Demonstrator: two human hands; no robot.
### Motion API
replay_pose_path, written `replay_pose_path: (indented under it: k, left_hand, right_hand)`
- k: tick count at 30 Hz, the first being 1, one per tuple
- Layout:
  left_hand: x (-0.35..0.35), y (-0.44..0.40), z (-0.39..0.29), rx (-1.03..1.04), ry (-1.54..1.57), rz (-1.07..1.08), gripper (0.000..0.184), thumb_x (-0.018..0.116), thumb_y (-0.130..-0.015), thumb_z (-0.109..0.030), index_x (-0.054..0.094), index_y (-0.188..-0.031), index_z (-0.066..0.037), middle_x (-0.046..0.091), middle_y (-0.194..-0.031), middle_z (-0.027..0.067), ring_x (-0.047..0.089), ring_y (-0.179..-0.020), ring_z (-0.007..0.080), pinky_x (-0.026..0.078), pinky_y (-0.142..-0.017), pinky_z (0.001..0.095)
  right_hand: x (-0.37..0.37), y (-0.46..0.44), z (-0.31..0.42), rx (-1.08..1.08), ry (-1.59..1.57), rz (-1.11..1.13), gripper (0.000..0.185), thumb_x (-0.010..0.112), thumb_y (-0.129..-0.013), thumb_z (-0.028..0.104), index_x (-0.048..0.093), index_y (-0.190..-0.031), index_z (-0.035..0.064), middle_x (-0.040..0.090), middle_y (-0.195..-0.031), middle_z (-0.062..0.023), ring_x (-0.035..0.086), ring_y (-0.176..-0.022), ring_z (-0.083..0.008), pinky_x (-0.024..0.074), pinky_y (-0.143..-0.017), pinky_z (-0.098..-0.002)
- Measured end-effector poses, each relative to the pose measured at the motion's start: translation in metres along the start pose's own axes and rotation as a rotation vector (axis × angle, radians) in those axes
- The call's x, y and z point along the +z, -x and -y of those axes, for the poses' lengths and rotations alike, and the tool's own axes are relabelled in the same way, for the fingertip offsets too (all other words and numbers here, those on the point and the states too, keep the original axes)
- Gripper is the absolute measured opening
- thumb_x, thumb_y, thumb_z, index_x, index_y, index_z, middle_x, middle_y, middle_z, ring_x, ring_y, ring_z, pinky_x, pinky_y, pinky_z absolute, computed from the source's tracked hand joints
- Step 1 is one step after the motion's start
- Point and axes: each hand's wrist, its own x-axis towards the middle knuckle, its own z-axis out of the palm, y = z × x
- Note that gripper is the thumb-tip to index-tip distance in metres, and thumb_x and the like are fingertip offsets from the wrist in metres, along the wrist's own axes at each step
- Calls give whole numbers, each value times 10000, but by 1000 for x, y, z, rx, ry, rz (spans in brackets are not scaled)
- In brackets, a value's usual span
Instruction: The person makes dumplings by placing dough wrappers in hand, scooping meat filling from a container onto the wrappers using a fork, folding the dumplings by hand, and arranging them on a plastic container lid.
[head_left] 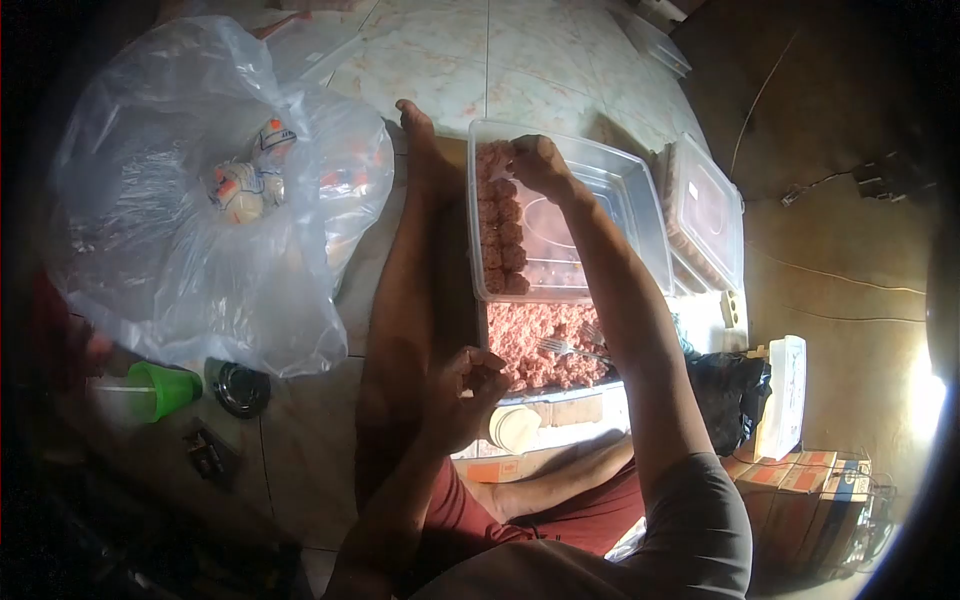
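Note:
My right hand (541,167) reaches into the far left part of a clear plastic container (625,160). Its fingers are curled down at the end of a row of pink-brown lumps (502,240), and what they pinch is hidden. Nearer to me, my left hand (468,382) is half in shadow with fingers curled together; a dark lump may be in them, but I cannot make it out. Beside it lies a pink crumbly mixture (530,335) in a tray, with a metal fork (565,348) resting on it. A round cream-coloured lid or jar (514,428) sits just below.
To the left stands a large clear plastic bag (150,200) holding wrapped packs (240,190). Near it are a green cup (165,391) and a dark round dish (238,387). Rightward are a lidded container (705,210), a black bag (725,395) and cardboard boxes (800,500).

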Motion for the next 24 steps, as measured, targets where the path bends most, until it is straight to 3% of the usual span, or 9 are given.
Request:
replay_pose_path:
  k: [2,8,12,14,15,18,20,23,24]
  left_hand:
    - [4,-1,5,14,27,-85,156,722,-917,-73,627,-1035,-37,630,-875,0,593,-795,57,498,-729,241]
    - [14,6,16,211,94,-51,110,726,-943,-65,630,-987,-33,630,-883,-13,593,-807,49,490,-720,206]
    - [27,24,19,126,-43,135,143,742,-946,-142,671,-914,-22,638,-776,-6,611,-747,72,499,-661,235]
    - [34,28,33,186,-480,276,206,748,-944,-223,676,-932,-31,666,-762,34,608,-671,105,477,-620,273]
    - [48,36,19,220,-506,299,241,758,-927,-253,672,-922,-28,668,-725,90,645,-656,186,493,-615,332]
    - [63,43,57,278,-915,382,255,741,-907,-216,651,-1051,-25,685,-912,182,689,-844,296,530,-730,398]
    - [63,46,94,601,-1387,175,366,701,-879,-128,577,-1205,-18,622,-1170,236,636,-1061,379,515,-876,461]
    - [65,49,79,397,-1344,316,465,644,-868,-54,496,-1307,-18,521,-1310,259,568,-1161,405,479,-967,476]
    - [61,46,77,433,-1238,322,359,645,-882,-56,568,-1228,-6,577,-1220,237,600,-1087,396,496,-931,457]
  right_hand:
    - [-7,-5,-33,-145,100,-57,198,625,-886,195,734,-918,33,709,-768,-163,713,-840,-349,555,-741,-415]
    - [-111,123,72,-100,-30,-363,200,623,-913,161,717,-857,-6,674,-738,-218,682,-663,-346,530,-642,-394]
    - [-149,231,66,-135,178,-48,251,647,-973,255,730,-923,24,695,-823,-202,682,-715,-360,511,-650,-426]
    - [-134,271,15,-474,244,4,182,627,-951,167,677,-825,45,670,-756,-158,661,-709,-319,486,-631,-420]
    - [-131,292,22,-191,93,196,168,606,-927,109,608,-775,37,613,-684,-140,637,-660,-279,482,-618,-409]
    - [-96,315,-48,-156,372,339,143,553,-895,97,644,-800,41,638,-711,-147,673,-717,-310,515,-654,-427]
    - [-82,316,-69,-151,522,359,160,559,-893,133,667,-809,51,664,-742,-155,693,-754,-334,531,-680,-444]
    - [-69,314,-81,-50,364,372,201,589,-879,249,715,-870,92,715,-877,-184,703,-865,-382,543,-773,-496]
    - [-66,313,-85,-69,358,364,199,586,-876,240,723,-884,96,716,-885,-189,705,-878,-384,546,-779,-494]
